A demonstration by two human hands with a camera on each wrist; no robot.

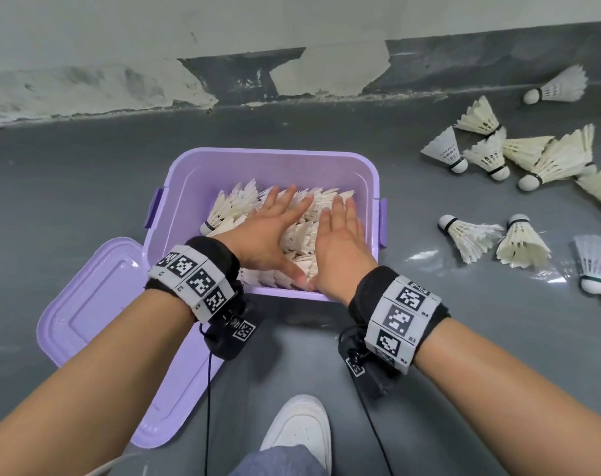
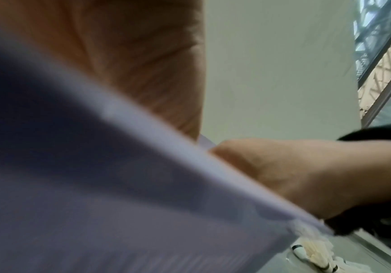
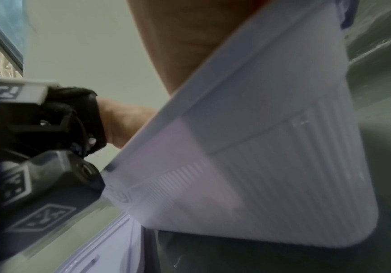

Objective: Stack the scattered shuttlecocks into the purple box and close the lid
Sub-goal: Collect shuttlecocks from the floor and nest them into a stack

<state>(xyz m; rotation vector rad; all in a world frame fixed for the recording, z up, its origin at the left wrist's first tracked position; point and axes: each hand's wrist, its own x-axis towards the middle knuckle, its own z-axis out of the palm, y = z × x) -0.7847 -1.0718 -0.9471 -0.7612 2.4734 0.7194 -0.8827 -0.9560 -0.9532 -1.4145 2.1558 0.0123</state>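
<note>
With your left hand (image 1: 268, 231) and right hand (image 1: 340, 249) both flat and spread on the shuttlecocks (image 1: 302, 235) in the purple box (image 1: 275, 163), press evenly — feathers crush; more lie on the floor (image 1: 86, 187) to your right, the lid (image 1: 96, 321) off at left.

Purple box (image 1: 275, 163) mouth open from above; both hands, left hand (image 1: 268, 231) and right hand (image 1: 340, 245), lie flat on the packed shuttlecocks (image 1: 305, 231), filling most of the opening. Lid (image 1: 96, 324) lies on the floor (image 1: 86, 187) at the box's left. Loose shuttlecocks (image 1: 491, 156) clutter the floor to the right. Wall (image 1: 223, 36) stands behind the box.
</note>
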